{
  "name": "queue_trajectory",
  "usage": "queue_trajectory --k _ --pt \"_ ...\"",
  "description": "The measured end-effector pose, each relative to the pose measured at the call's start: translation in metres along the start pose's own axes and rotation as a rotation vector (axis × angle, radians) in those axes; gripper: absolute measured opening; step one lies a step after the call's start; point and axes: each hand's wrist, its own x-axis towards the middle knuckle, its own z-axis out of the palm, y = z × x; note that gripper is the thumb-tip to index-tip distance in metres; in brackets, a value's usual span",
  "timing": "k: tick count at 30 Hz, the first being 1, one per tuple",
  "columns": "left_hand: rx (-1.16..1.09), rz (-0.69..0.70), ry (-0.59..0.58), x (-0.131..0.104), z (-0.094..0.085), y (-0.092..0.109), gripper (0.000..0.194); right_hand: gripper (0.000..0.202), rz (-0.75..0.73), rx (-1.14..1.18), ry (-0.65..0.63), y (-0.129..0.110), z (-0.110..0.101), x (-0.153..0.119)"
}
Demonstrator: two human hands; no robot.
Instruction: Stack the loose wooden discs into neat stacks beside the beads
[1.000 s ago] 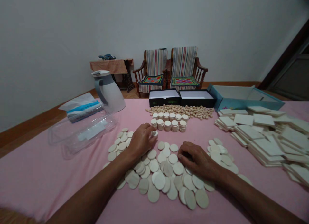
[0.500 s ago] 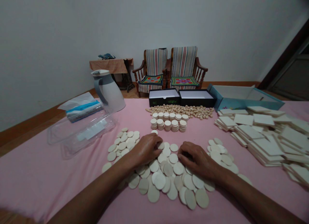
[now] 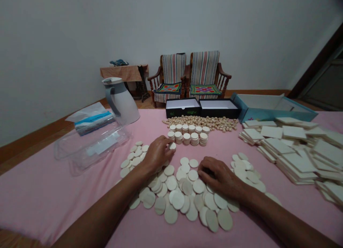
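Between the thumb and fingers of my left hand [image 3: 158, 153] is a pale round wooden disc [image 3: 172, 146], pinched just in front of the stacked discs. Two rows of small disc stacks [image 3: 187, 138] stand beyond it. My right hand [image 3: 218, 175] rests on the right side of the loose disc pile [image 3: 178, 200], fingers curled in; whatever they may hold is hidden. More loose discs [image 3: 134, 157] lie left of my left hand, partly covered by it. Another group of discs [image 3: 243, 171] is spread to the right of my right hand.
Small wooden pieces [image 3: 206, 123] lie behind the stacks, before two black boxes [image 3: 183, 112]. Square wooden boards [image 3: 294, 158] are heaped at right, near a blue box [image 3: 273, 110]. Clear plastic trays [image 3: 102, 148], a tissue pack [image 3: 93, 122] and a jug [image 3: 125, 105] stand left.
My left hand has moved forward and slightly left, carrying a disc from the pile to the spot before the front row of stacks. My right hand has stayed in place.
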Motion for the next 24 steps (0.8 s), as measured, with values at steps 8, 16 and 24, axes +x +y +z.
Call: queue_trajectory --k 8,16,24 --pt "-0.002 0.041 0.030 0.000 -0.001 -0.001 0.027 0.010 0.009 0.004 -0.003 0.001 0.000 0.000" --pt "-0.089 0.345 -0.273 -0.011 -0.008 0.026 0.034 0.010 0.022 0.002 -0.003 -0.002 -0.001 0.000" --pt "-0.077 0.402 -0.370 -0.010 0.000 0.031 0.038 0.009 0.005 0.012 0.003 0.001 0.001 0.000"
